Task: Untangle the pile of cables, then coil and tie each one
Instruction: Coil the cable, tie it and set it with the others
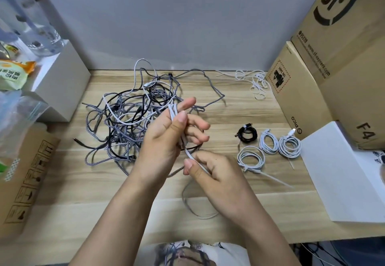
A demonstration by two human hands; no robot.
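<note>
White cable [188, 153] is held between both hands above the wooden table [260, 116]: its loops are clamped in the curled left hand [166, 138], its free run pinched by the right hand [210, 172] just below (the nearer one), trailing toward the table edge. Behind lies the tangled pile [133, 118]; four tied coils [268, 145] rest to the right.

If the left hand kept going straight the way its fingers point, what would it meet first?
The left hand, holding loops of white cable, points up and right, away from the person. Probably the gray braided cable trailing from the tangle, then bare table; depth is unclear.
</note>
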